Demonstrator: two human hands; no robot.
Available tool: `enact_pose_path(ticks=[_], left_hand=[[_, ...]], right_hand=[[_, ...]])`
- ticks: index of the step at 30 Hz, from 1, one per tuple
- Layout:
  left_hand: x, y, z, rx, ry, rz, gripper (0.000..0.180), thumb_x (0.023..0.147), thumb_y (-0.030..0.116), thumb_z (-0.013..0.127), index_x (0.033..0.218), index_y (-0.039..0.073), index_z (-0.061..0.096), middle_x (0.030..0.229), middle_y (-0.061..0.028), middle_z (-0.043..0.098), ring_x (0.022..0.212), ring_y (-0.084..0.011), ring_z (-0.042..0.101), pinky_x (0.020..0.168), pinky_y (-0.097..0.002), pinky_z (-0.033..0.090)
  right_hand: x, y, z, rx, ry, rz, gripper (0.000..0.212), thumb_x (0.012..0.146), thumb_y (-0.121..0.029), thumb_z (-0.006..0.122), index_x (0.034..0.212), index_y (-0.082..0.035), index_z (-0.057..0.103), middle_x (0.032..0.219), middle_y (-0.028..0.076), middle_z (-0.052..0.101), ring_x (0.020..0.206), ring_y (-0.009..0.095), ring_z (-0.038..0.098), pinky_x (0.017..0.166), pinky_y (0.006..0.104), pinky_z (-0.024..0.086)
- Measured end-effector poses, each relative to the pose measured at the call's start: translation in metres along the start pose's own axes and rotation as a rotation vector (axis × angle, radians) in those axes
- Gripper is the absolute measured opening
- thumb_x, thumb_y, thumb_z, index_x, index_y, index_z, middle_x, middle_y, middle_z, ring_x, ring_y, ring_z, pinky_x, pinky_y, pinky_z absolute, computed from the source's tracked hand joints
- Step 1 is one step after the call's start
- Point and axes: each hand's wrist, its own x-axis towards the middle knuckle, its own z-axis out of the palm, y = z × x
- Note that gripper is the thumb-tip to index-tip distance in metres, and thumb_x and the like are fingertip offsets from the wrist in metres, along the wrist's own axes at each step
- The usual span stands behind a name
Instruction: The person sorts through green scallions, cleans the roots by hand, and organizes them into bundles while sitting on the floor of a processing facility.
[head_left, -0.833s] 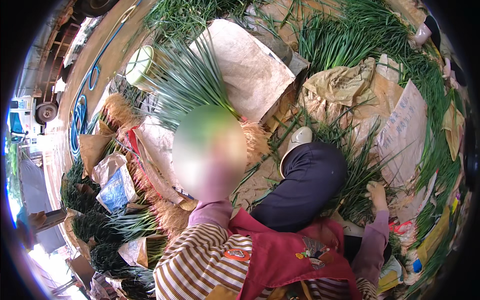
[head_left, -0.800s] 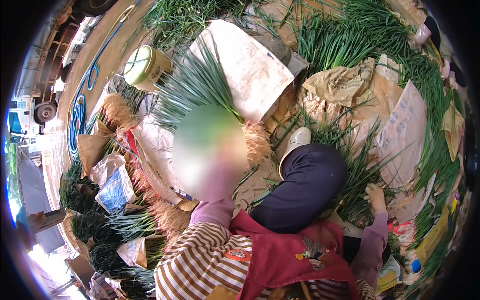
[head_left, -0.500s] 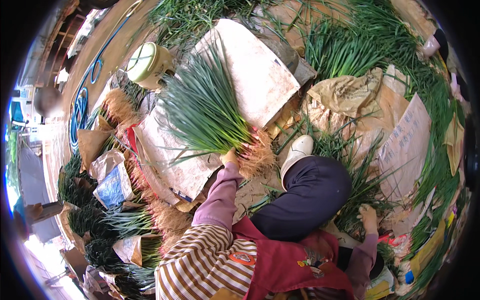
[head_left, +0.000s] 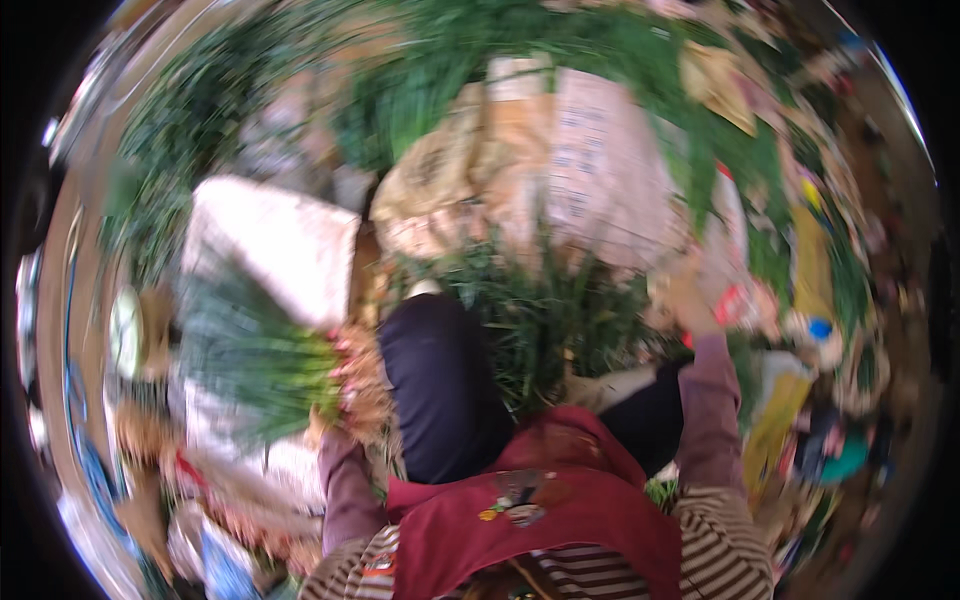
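A thick bunch of scallions (head_left: 262, 365) lies on a pale sack (head_left: 285, 250) at the left, green leaves fanned out to the left. Its pinkish bases and tan roots (head_left: 362, 375) point toward my bent knee. My left hand (head_left: 320, 428) is at the near side of the stems just behind the roots, its fingers closed on them, though partly hidden and blurred. My right hand (head_left: 682, 292) is stretched forward at the right, above loose leaves next to a pale sheet with writing (head_left: 610, 170). Motion smears its fingers, so I cannot tell whether it holds anything.
Loose scallions (head_left: 540, 310) lie in front of my lap, with more greens (head_left: 410, 105) along the far side. A crumpled tan sack (head_left: 440, 170) lies ahead. A lidded bucket (head_left: 128, 330) and a blue hose (head_left: 85, 440) are at the far left.
My view has swung to the right, so the scene sits farther left. My right hand has reached forward from beside my lap. My left hand remains at the bunch of scallions.
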Motion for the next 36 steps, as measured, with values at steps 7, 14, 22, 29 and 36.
enact_pose_path(ticks=[7, 14, 22, 29, 36], left_hand=[[-0.06, 0.042, 0.227, 0.494, 0.633, 0.936, 0.059, 0.077, 0.018, 0.064, 0.127, -0.004, 0.043, 0.127, -0.0203, 0.045, 0.114, -0.03, 0.044, 0.099, -0.039, 0.032], [-0.179, 0.106, 0.471, 0.634, -0.11, 1.282, 0.042, 0.083, 0.012, 0.055, 0.124, 0.002, 0.049, 0.115, -0.0085, 0.056, 0.107, -0.0161, 0.05, 0.09, -0.0267, 0.037], [-0.148, -0.056, 0.63, 0.898, -0.672, 0.817, 0.038, 0.083, 0.008, 0.058, 0.122, 0.009, 0.053, 0.11, -0.0076, 0.061, 0.094, -0.0144, 0.058, 0.079, -0.0269, 0.047], [-0.029, -0.23, 0.634, 0.916, -0.637, 0.079, 0.02, 0.086, 0.016, 0.06, 0.104, 0.007, 0.06, 0.086, -0.0051, 0.064, 0.063, -0.009, 0.056, 0.054, -0.0193, 0.042], [-0.036, -0.253, 0.62, 0.89, -0.691, -0.1, 0.015, 0.088, 0.017, 0.056, 0.093, 0.003, 0.061, 0.075, -0.0021, 0.064, 0.048, -0.0073, 0.05, 0.044, -0.0191, 0.033]], right_hand=[[-0.065, 0.081, -0.164, 0.032, 0.462, 0.229, 0.024, 0.082, -0.014, 0.052, 0.1, -0.002, 0.063, 0.087, 0.012, 0.066, 0.075, 0.026, 0.062, 0.068, 0.0327, 0.049], [0.042, 0.134, -0.06, -0.016, 0.494, 0.386, 0.028, 0.082, -0.028, 0.053, 0.083, -0.003, 0.065, 0.084, 0.017, 0.065, 0.075, 0.035, 0.062, 0.07, 0.0425, 0.048], [0.083, 0.145, -0.03, -0.144, 0.354, 0.497, 0.024, 0.081, -0.024, 0.054, 0.082, -0.004, 0.067, 0.081, 0.017, 0.065, 0.077, 0.032, 0.064, 0.071, 0.0407, 0.05], [-0.019, 0.026, 0.04, 0.367, 0.126, 0.018, 0.029, 0.084, -0.033, 0.057, 0.085, -0.006, 0.064, 0.074, 0.017, 0.061, 0.063, 0.034, 0.058, 0.059, 0.0398, 0.046], [0.028, 0.051, 0.034, 1.331, 0.371, 0.516, 0.019, 0.086, -0.02, 0.06, 0.083, -0.002, 0.064, 0.06, -0.001, 0.053, 0.047, 0.006, 0.042, 0.043, 0.0205, 0.032]])
